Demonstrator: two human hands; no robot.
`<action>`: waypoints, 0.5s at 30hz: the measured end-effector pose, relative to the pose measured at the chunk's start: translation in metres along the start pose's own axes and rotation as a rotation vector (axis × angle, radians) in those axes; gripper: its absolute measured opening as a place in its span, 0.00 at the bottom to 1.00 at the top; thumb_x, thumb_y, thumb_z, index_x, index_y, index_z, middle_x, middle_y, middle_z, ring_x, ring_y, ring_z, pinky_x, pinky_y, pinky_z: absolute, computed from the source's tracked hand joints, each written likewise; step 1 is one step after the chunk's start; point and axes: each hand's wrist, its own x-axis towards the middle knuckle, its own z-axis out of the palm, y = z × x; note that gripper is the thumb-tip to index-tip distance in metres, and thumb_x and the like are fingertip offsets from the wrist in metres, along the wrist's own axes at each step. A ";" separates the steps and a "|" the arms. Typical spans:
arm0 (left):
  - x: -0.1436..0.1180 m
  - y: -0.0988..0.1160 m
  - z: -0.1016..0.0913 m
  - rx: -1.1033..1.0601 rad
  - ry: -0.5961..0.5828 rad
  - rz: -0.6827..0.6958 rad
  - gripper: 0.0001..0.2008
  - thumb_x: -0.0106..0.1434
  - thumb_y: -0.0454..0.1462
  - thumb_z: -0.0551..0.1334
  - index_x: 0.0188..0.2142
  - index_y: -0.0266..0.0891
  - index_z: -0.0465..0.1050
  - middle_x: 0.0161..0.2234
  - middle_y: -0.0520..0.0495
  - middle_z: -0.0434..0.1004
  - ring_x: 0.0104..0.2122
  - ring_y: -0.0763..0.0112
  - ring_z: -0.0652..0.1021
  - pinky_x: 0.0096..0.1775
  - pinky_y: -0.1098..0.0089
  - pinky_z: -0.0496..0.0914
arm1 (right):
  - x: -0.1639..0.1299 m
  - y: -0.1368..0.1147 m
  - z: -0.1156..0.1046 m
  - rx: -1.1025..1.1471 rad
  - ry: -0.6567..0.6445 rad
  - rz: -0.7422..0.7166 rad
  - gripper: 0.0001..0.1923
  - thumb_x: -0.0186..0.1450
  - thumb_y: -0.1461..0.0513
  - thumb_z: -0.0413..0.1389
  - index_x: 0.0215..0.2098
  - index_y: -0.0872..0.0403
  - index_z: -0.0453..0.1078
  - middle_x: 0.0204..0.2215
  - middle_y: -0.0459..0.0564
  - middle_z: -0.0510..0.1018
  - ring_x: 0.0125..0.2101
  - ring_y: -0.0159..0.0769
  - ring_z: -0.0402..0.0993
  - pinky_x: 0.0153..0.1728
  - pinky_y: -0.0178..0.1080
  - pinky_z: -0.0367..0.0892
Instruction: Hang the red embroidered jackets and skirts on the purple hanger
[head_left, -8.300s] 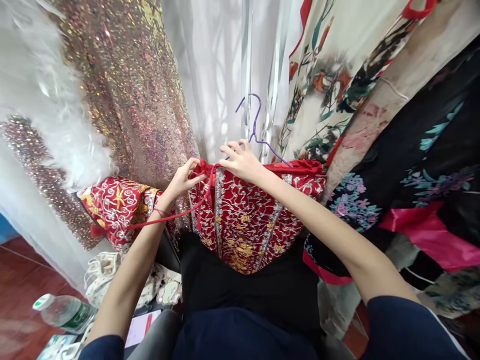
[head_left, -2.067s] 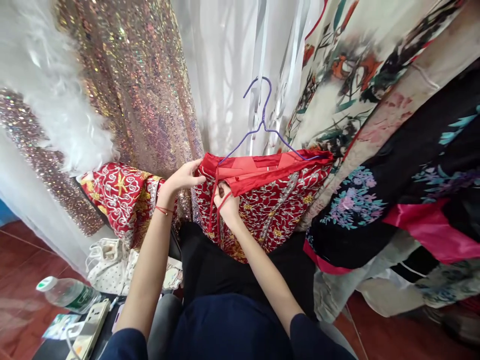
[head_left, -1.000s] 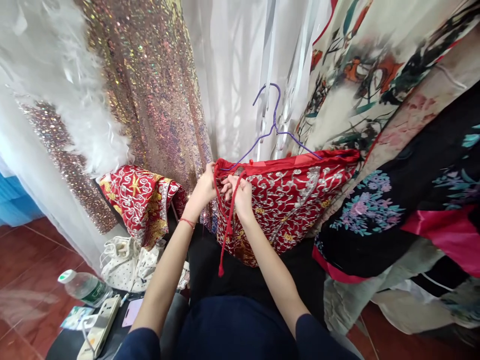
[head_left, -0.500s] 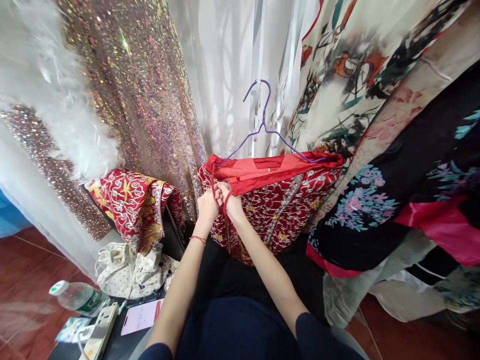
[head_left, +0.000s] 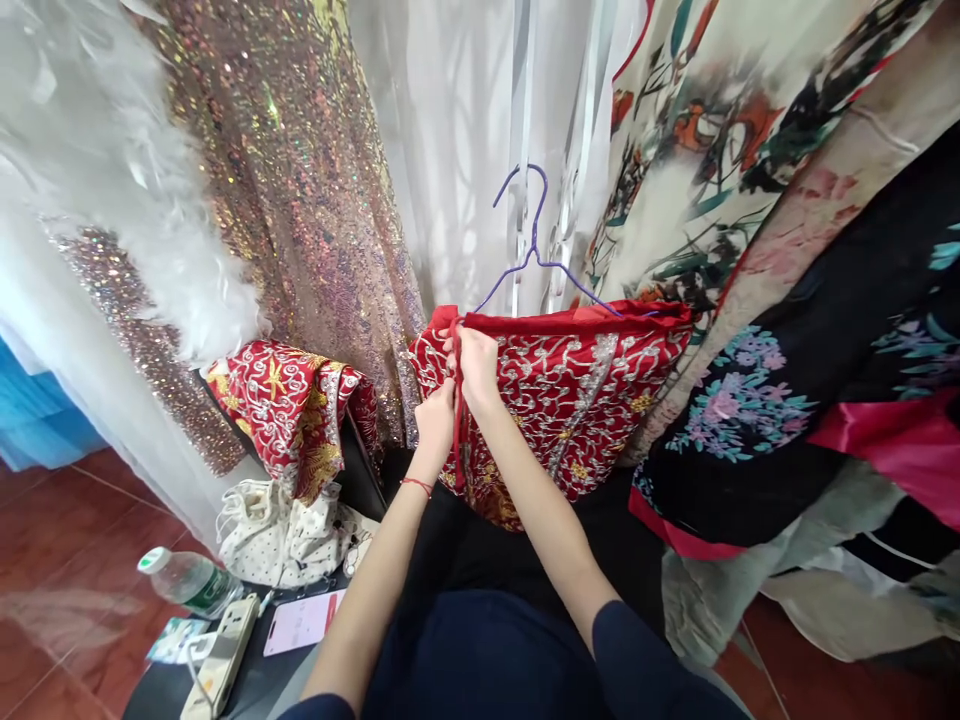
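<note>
A red embroidered garment (head_left: 562,400), worked in silver and gold, hangs by its plain red upper band from a purple wire hanger (head_left: 534,230). At the band's left corner my right hand (head_left: 478,365) is closed, fingers pinching a red cord (head_left: 458,430) against the band. Just below and left, my left hand (head_left: 436,425) is closed on the same cord, which runs down over the garment's front. A matching red embroidered piece (head_left: 292,405) lies draped over a dark support to the left.
Sequined fabric (head_left: 300,180) and white feathers (head_left: 172,240) hang at left; a painted-print garment (head_left: 697,130) and a black floral one (head_left: 742,390) at right. Lower left stand a bottle (head_left: 187,582), a power strip (head_left: 225,650), a phone (head_left: 300,624) and a dotted white bag (head_left: 277,535).
My hands, together at the band before, have parted: the right has moved up to the band's edge, the left lower on the cord. The band's opening has closed up. The view has shifted slightly left.
</note>
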 end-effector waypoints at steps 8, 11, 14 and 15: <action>0.015 -0.012 -0.011 -0.378 0.073 0.051 0.16 0.72 0.42 0.49 0.40 0.39 0.74 0.37 0.43 0.81 0.37 0.64 0.80 0.41 0.68 0.70 | -0.007 -0.002 -0.022 -0.037 -0.198 0.067 0.17 0.66 0.50 0.54 0.27 0.54 0.68 0.12 0.36 0.64 0.11 0.22 0.54 0.14 0.29 0.52; 0.021 -0.006 -0.015 -0.774 0.175 0.054 0.23 0.73 0.47 0.42 0.44 0.38 0.73 0.41 0.44 0.80 0.41 0.68 0.79 0.46 0.69 0.72 | -0.005 0.000 -0.032 -0.041 -0.313 0.157 0.19 0.67 0.47 0.53 0.29 0.53 0.66 0.11 0.35 0.63 0.10 0.22 0.52 0.13 0.29 0.48; 0.023 0.007 -0.024 -0.927 0.193 0.038 0.24 0.71 0.52 0.47 0.48 0.39 0.72 0.45 0.43 0.79 0.39 0.69 0.80 0.44 0.68 0.74 | -0.009 0.005 -0.040 -0.098 -0.439 0.244 0.19 0.68 0.46 0.51 0.33 0.52 0.66 0.12 0.36 0.65 0.10 0.24 0.54 0.13 0.29 0.47; 0.023 0.010 -0.027 -0.937 0.161 0.037 0.23 0.69 0.53 0.52 0.48 0.40 0.72 0.45 0.44 0.80 0.35 0.70 0.80 0.41 0.68 0.74 | -0.013 0.009 -0.043 -0.139 -0.458 0.240 0.19 0.69 0.46 0.49 0.35 0.52 0.66 0.12 0.36 0.65 0.11 0.25 0.55 0.14 0.30 0.49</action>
